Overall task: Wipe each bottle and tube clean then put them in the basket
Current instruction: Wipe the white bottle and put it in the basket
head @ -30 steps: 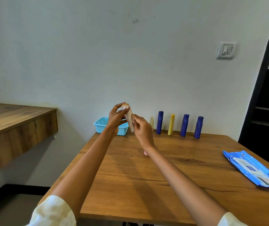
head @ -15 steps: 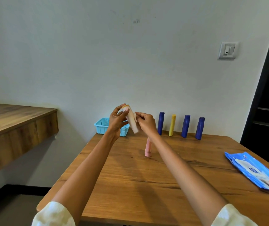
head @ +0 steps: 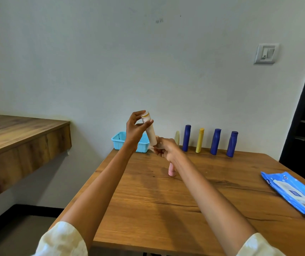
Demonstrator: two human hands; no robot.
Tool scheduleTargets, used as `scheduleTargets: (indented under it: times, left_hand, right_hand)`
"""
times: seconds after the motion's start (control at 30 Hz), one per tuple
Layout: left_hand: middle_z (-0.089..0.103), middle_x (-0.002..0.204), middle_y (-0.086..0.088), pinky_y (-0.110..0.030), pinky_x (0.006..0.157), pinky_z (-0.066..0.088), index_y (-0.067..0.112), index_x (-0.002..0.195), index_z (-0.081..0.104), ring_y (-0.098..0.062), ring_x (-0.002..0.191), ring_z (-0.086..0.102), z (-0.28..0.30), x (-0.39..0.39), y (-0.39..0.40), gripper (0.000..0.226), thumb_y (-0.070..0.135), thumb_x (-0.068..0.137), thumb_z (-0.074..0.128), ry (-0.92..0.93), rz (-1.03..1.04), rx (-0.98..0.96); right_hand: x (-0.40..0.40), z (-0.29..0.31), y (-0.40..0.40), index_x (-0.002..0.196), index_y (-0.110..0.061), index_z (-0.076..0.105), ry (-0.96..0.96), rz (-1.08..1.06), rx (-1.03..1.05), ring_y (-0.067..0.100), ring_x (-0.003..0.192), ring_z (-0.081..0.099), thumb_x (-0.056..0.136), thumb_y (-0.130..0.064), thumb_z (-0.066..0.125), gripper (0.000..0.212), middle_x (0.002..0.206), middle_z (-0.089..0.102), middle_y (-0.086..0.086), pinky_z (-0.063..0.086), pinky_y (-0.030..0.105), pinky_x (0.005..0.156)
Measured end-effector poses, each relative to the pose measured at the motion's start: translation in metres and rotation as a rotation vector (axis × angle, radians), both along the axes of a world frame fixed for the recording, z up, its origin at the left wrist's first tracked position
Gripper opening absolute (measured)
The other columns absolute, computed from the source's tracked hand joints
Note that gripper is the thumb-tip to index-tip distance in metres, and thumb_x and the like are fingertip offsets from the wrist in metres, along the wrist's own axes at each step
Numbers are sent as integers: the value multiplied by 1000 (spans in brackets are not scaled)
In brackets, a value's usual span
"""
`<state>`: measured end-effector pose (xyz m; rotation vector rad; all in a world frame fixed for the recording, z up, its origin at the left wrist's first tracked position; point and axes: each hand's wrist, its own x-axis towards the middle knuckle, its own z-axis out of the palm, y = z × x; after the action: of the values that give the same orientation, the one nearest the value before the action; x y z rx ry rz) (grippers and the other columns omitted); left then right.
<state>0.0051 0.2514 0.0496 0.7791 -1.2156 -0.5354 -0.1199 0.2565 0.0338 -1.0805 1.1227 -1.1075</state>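
- Fingers (head: 149, 122) of the left hand (head: 136, 129): thumb and fingertips curled round the capped upper end of a cream tube (head: 150, 130), held tilted above the far left part of the surface.
- Fingers of the right hand (head: 166, 148): curled round the lower end of the same tube; a pale scrap shows at the knuckles, too small to tell whether it is a wipe or the crimped end of the tube.
- Wooden surface (head: 166, 209): largest item; its near edge is partly covered by both forearms and cream sleeves, its right side cut off by the frame.
- Side counter (head: 18, 137): wooden, at left, cut off by the frame edge.
- Wipes pack (head: 292, 193): blue, lying flat at the right edge of the surface, partly out of frame; print unreadable.
- Basket (head: 119, 143): light blue, perforated, at the far left corner of the surface; its right half is hidden behind the left wrist, and its inside cannot be seen.
- Blue bottles (head: 186, 138), (head: 215, 142), (head: 232, 144): three, upright in a row by the wall.
- Yellow tube (head: 200, 140): upright between the first and second blue bottles.
- Pale tube (head: 177, 138): upright behind the right hand, lower part hidden.
- Pink tube (head: 172, 169): upright nearer the middle of the surface, top hidden by the right wrist.
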Motion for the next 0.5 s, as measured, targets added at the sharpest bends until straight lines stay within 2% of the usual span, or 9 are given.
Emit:
scheduleTargets:
  times: [0.1,0.17,0.27,0.33,0.4,0.5]
  left_hand:
    - [59,112,-3,-30,83,56,16,112,55,-15,104,59,-5,2,-1,38,13,79,73,-3,28,-4]
    - [59,111,-1,-33,84,56,18,111,54,-19,105,60,-9,4,-2,37,14,79,74,13,40,6]
    - [58,112,-2,-35,84,56,20,109,53,-22,107,59,-12,5,-4,37,16,79,74,59,45,23]
    - [58,113,-2,-30,80,57,20,110,53,-18,106,59,-12,5,-4,37,17,79,74,74,50,34]
    - [58,115,-4,-19,74,55,20,112,53,-13,104,58,-14,2,-5,37,19,80,72,34,45,43]
    - [58,119,-8,-17,66,55,21,115,54,-18,108,59,-17,-3,-5,38,22,82,71,8,-14,96]
  right_hand:
    - [2,-1,-1,100,-1,64,75,-14,8,15,65,59,89,-5,56,13,74,63,9,52,25,58]
    - [2,-2,-3,99,-3,64,172,-45,-39,15,68,60,90,-13,58,15,82,65,10,52,25,56]
    - [0,-4,-10,98,-8,62,358,-164,-272,17,83,63,90,-22,58,16,96,67,8,56,31,74]
    - [2,-4,-7,100,-13,62,305,-249,-434,18,95,62,90,-24,59,16,104,65,5,54,32,83]
    - [7,-2,-4,111,-12,63,218,-253,-547,15,105,59,92,-23,58,23,114,64,4,51,27,86]
    - [12,3,-5,120,-11,62,268,-216,-675,16,112,57,93,-21,57,30,122,63,4,51,30,93]
